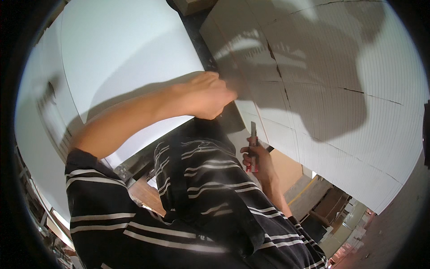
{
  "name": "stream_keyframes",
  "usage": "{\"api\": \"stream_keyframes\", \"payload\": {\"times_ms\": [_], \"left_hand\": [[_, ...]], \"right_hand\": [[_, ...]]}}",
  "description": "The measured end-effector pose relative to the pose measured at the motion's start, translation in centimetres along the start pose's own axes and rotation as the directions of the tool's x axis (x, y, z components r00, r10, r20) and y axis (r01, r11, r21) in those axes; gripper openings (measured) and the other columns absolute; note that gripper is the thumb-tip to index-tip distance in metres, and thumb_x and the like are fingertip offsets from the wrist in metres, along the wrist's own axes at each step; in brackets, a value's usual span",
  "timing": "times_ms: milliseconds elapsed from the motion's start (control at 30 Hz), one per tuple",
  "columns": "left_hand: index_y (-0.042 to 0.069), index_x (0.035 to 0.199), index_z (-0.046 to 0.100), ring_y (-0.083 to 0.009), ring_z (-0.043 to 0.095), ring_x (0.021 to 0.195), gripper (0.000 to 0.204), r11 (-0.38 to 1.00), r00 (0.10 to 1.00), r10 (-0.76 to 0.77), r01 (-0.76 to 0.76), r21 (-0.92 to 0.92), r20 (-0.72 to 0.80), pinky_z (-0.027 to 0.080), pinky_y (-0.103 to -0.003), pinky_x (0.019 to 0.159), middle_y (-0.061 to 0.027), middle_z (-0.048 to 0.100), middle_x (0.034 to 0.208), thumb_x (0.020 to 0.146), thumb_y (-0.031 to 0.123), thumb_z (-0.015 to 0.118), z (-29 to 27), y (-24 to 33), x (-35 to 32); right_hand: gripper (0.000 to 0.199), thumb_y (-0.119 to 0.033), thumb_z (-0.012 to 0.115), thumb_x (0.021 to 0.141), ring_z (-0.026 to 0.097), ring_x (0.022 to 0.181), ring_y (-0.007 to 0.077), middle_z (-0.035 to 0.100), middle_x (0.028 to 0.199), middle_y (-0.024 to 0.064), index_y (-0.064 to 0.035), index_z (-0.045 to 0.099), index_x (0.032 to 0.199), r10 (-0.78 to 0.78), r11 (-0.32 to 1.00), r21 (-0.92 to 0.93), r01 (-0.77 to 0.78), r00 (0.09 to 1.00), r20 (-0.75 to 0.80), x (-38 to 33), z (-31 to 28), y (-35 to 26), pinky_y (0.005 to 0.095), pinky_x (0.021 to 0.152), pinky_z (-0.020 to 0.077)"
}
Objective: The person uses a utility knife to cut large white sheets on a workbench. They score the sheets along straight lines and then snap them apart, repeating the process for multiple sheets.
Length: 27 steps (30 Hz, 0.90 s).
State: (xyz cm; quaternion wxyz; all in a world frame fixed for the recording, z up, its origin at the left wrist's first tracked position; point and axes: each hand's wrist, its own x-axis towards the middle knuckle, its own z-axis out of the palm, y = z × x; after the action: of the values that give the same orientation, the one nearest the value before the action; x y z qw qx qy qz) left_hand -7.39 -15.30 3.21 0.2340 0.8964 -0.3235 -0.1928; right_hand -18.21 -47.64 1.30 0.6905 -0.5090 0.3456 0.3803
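My left hand (210, 95) is closed into a fist at the right edge of a large smooth white panel (148, 40). Its fingertips are turned away, so what they grip, if anything, is hidden. My left forearm stretches over the panel and casts a shadow on it. Lower and to the right, my right hand (262, 161) is wrapped round a box cutter (253, 141) with a grey upper part and some red at its lower end. The cutter points upward, close to the lower left edge of a big white ribbed cardboard sheet (322, 98).
The cardboard sheet has creases and dark torn slits and fills the right side. A dark strip (199, 38) runs between it and the smooth panel. A brown board (284, 172) shows below the sheet. Cartons and clutter (333, 208) lie at the lower right.
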Motion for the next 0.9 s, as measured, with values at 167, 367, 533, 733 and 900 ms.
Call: {"api": "stream_keyframes", "payload": {"times_ms": [167,367,533,733,900], "left_hand": [[0.003,0.111,0.074,-0.0398,0.074,0.091,0.043,0.995,0.947,-0.083,0.099,0.035,-0.309,0.058,-0.050,0.087,-0.0254,0.074,0.092,0.092,0.041,0.071,-4.0,-4.6,1.7],[0.001,0.103,0.077,-0.0418,0.070,0.100,0.029,0.830,0.569,-0.390,0.558,-0.009,-0.724,0.051,-0.053,0.096,-0.0229,0.075,0.100,0.093,0.026,0.066,-8.0,-13.2,1.0],[-0.001,0.100,0.076,-0.0439,0.070,0.097,0.029,0.845,0.549,-0.446,0.519,-0.131,-0.707,0.055,-0.051,0.088,-0.0255,0.074,0.099,0.092,0.026,0.067,-8.3,-13.9,-0.9],[-0.001,0.093,0.075,-0.0473,0.069,0.087,0.025,0.890,0.623,-0.412,0.433,-0.146,-0.665,0.055,-0.054,0.079,-0.0296,0.070,0.088,0.090,0.021,0.064,-8.5,-14.7,-0.3],[-0.001,0.090,0.075,-0.0474,0.069,0.086,0.024,0.853,0.596,-0.435,0.512,-0.097,-0.675,0.054,-0.055,0.078,-0.0291,0.070,0.088,0.089,0.020,0.062,-8.4,-15.9,0.6]], "right_hand": [[0.042,-0.017,0.054,0.108,0.065,0.067,0.0164,0.070,0.110,0.0187,-0.0038,0.043,0.146,-0.336,0.640,-0.646,0.417,0.907,0.252,-3.3,2.5,-6.7,0.0281,0.062,0.0549],[0.042,-0.014,0.069,0.096,0.070,0.073,0.0174,0.075,0.097,0.0108,-0.0100,0.060,0.137,-0.188,-0.414,-0.737,0.533,0.743,0.643,-6.1,9.9,-13.9,0.0327,0.062,0.0572],[0.032,-0.009,0.072,0.090,0.071,0.075,0.0182,0.076,0.098,0.0065,-0.0159,0.075,0.121,-0.037,-0.784,-0.361,0.505,0.542,0.839,-5.9,14.7,-15.0,0.0324,0.062,0.0580],[0.031,-0.011,0.071,0.090,0.070,0.076,0.0188,0.075,0.097,0.0061,-0.0158,0.075,0.120,0.038,-0.887,-0.206,0.412,0.510,0.859,-4.7,16.7,-15.4,0.0323,0.063,0.0571],[0.029,-0.011,0.072,0.091,0.069,0.077,0.0166,0.074,0.095,0.0052,-0.0170,0.075,0.119,0.056,-0.949,-0.115,0.294,0.515,0.856,-4.6,17.7,-16.0,0.0315,0.062,0.0546]]}}
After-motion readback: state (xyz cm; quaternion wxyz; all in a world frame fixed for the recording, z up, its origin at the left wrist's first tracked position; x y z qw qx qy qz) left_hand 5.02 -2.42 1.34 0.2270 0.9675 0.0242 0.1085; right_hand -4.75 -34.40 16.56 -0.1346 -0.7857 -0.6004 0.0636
